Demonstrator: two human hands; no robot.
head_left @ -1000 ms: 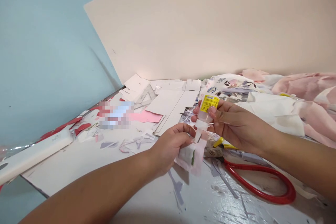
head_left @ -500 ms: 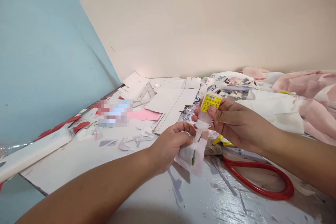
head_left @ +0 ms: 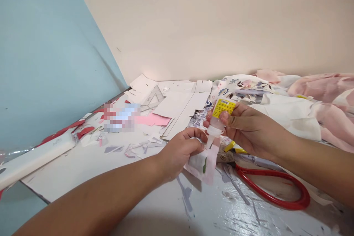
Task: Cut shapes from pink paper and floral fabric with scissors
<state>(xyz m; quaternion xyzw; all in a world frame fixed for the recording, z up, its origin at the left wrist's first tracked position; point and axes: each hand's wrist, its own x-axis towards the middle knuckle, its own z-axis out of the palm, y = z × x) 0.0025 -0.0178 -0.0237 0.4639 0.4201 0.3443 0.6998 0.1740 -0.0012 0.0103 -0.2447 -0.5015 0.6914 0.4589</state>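
Tipped nozzle-down, a glue bottle [head_left: 217, 120] with a yellow label is gripped by my right hand [head_left: 240, 120]. Its white nozzle reaches a pale pink piece [head_left: 208, 171] of paper or fabric with a small green mark. My left hand [head_left: 184, 151] pinches that piece by its upper edge, fingers closed, just left of the nozzle. Whether glue is coming out cannot be made out. Below my right forearm lie scissors with red handles [head_left: 276, 188], and a yellow-handled cutter [head_left: 232, 147] rests close by.
Paper scraps [head_left: 132, 151] litter the white table. A clear set square [head_left: 153, 97] and white card [head_left: 179, 112] lie at the back, near a pink paper strip [head_left: 153, 119]. A long white device [head_left: 38, 158] is at left; floral and pink cloth [head_left: 301, 92] is heaped at right. A large pale board [head_left: 221, 25] stands behind.
Almost nothing differs. The bottle and the pink piece have shifted very slightly to the right, with both hands keeping their hold.
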